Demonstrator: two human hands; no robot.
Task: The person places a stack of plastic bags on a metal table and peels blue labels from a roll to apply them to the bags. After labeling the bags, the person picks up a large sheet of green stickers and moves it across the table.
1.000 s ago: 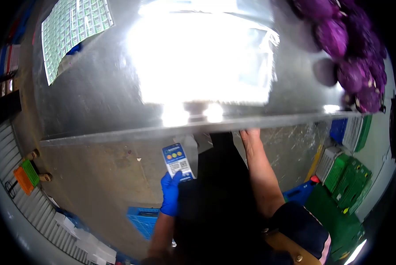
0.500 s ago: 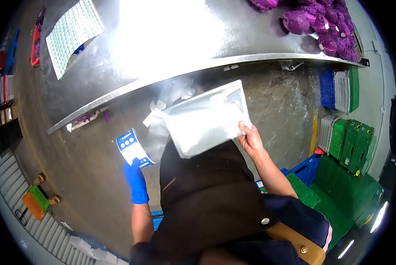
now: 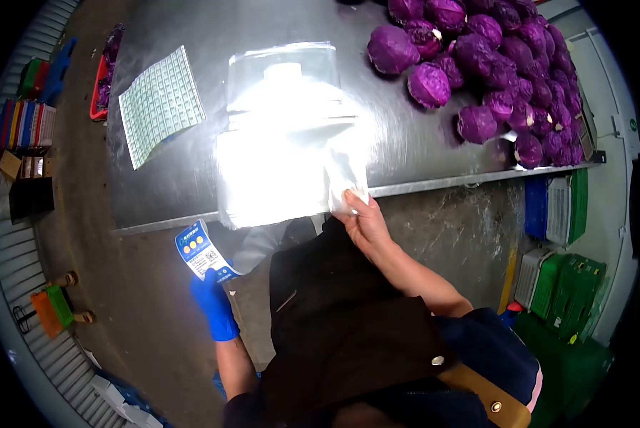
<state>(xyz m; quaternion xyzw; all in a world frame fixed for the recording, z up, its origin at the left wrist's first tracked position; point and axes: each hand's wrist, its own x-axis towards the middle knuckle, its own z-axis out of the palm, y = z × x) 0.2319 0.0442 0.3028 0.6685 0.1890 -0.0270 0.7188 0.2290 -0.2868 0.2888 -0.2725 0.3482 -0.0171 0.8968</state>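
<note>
- And the clear plastic (image 3: 347, 175) has been brought back to the metal table (image 3: 163, 207); half a second ago it was held out over the floor, in front of the dark apron (image 3: 341, 314).
- Its near corner is pinched between thumb and fingers by the bare right hand (image 3: 366, 227), right at the table's front edge.
- More clear plastic is spread over the tabletop behind, but it is washed out by glare; whether one piece or several are gripped cannot be told.
- The printed label (image 3: 200, 250) is still pinched in the gloved left hand (image 3: 213, 303), held just off the near edge, its printed face turned up.
- So both hands are occupied, and plastic and label are now held fairly near each other, though not touching.
- The green-printed sheet (image 3: 161, 107) is left lying at the table's left; purple cabbages (image 3: 428, 85) are heaped at the right, untouched.
</note>
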